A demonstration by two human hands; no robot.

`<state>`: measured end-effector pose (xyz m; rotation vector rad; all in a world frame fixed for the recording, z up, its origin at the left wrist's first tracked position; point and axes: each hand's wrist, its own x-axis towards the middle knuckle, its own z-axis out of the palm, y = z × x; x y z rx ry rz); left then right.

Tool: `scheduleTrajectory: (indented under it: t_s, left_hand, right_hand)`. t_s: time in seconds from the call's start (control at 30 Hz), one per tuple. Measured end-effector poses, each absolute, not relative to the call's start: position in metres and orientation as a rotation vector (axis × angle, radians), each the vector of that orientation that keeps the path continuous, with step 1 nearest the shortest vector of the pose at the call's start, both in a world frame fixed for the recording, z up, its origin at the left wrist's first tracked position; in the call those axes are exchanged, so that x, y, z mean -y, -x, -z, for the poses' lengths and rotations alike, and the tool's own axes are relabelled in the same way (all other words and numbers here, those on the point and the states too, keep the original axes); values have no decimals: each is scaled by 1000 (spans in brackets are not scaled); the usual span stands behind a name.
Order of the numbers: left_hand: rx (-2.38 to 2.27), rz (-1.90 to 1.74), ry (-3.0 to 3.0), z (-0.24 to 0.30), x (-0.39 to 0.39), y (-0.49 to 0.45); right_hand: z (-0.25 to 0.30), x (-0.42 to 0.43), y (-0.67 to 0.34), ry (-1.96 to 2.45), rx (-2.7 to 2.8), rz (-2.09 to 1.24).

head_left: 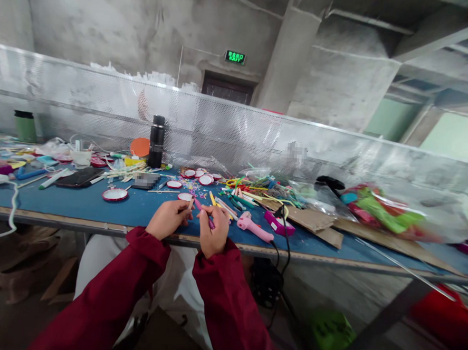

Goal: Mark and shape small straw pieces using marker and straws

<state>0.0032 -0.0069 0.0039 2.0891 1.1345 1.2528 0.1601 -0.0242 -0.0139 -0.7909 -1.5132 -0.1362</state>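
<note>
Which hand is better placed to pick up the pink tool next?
Probably the right hand: the pink tool lies just to its right, while the left hand is farther. The right hand seems to hold a purple stick, though.

Bare grey concrete wall (pixel 108 19), patchy and stained; a lit green exit sign (pixel 235 57) shows above a dark doorway (pixel 228 89), with a concrete pillar (pixel 286 57) just to its right. A perforated metal panel (pixel 229 127) runs across the view behind a long blue-topped table (pixel 74 199). Upper right, a ceiling beam (pixel 444 37) spans above pale green wall patches (pixel 394 120); below the table, light is dim.
</note>
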Motion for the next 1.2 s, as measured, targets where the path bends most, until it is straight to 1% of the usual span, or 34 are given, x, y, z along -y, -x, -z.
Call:
scheduleTrajectory:
  t_s: [0.47,0.97,1.2]
  left_hand:
    - [-1133,-1248,-2065,-4,7,-4]
    - [-1130,-1238,-2105,-5,6,-2]
    - [-1157,-1245,-2062,-4,6,-4]
  right_hand:
    - [14,24,-160,780,1518,134]
    - [12,25,-159,804,1546,203]
    - [14,25,-161,786,1474,113]
